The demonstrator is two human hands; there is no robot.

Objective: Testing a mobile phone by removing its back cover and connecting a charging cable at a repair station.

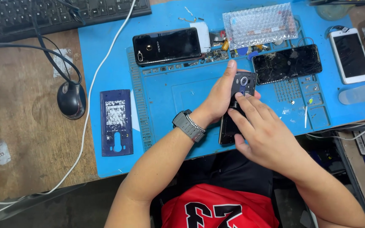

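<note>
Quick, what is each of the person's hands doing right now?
Left hand: closed around the dark phone, holding it above the blue mat.
Right hand: open, fingertips pressing on the phone's back.

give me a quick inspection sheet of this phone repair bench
surface: blue mat on a wooden desk
job's things: dark phone with its back open, lens end up, held over the mat
clutter: black phone, cracked phone, white phone, blue back cover, bubble wrap, small parts along the mat's top edge
grips: left hand holds the dark phone from the side; right hand has fingertips on its back
cables: white cable across the desk; mouse cord
surroundings: keyboard at top left
</note>
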